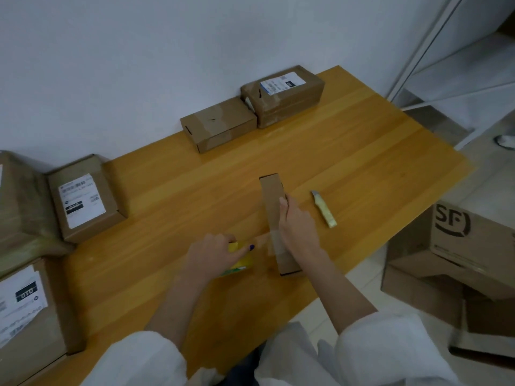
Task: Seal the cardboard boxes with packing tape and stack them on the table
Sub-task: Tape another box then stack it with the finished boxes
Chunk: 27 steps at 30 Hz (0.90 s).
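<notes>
In the head view, a narrow cardboard box (271, 207) is seen lying flat near the middle of the wooden table (167, 196), with its long side running away from the person. The right hand (296, 232) is laid along the box's right edge, its fingers straight, held together and pressed on the cardboard. The left hand (214, 253) is curled round a yellow tape roll (241, 259) just left of the box's near end. A strip of clear tape (274, 243) is stretched from the roll across the box top.

A utility knife (324, 208) lies just right of the box, apart from it and near the table's right edge. Bare tabletop is left between the narrow box and the far edge, and also to the left of the hands.

At the far edge, against the white wall (139, 65), a plain brown box (220, 125) and a taller labelled box (284, 97) are set touching side by side. Along the left edge, a flat labelled box (83, 199) is placed beside a large wrapped parcel (16, 201), with a further labelled carton (28, 313) nearer the person.

Off the table to the right, a carton printed "SF" (473, 246) is stacked on other cardboard on the pale floor (356, 277).
</notes>
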### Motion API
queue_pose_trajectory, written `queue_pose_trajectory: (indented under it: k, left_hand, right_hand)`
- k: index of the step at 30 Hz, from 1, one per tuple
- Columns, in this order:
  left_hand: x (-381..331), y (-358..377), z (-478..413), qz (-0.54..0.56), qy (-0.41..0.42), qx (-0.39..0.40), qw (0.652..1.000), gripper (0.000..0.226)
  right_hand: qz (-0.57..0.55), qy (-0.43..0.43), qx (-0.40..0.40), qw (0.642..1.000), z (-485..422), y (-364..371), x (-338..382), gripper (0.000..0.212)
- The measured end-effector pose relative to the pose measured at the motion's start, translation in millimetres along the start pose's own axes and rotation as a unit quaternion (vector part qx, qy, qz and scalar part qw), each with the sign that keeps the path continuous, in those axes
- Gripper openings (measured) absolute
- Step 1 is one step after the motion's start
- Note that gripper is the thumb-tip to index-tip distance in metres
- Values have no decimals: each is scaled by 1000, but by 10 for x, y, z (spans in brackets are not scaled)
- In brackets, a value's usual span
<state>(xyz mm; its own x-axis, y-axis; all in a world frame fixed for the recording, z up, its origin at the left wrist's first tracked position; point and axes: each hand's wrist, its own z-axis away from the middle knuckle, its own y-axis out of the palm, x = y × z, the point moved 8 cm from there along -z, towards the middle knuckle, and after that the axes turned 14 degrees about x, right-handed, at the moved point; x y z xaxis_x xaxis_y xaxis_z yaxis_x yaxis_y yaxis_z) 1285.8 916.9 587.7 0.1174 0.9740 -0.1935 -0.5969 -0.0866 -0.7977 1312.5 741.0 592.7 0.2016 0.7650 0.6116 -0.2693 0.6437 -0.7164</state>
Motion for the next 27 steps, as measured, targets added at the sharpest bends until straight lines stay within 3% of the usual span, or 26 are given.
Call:
queue_pose_trajectory:
  k: [5,8,11,16,20,27]
  left_hand:
    - [-287,81,-2,25,55,3,998,53]
    - [-341,94,-54,28,57,-2,998,53]
    - [-288,97,-61,62,60,-3,996,53]
    - [-162,136,-23,97,76,3,992,56]
    - [-126,169,3,148,130,36,980,39]
    - [-4,388,65,307,195,136,921,70]
  right_hand:
    - [46,-11,1,999,32,-274,-118,51]
    - [98,71,4,993,1,-274,-167,51]
    - [61,144,-8,988,43,-138,-178,50]
    - [98,120,-28,987,82,-52,-93,58]
    - [127,103,11,986,56,1,-44,74]
    - [218,21,-6,976,-70,-102,151,63]
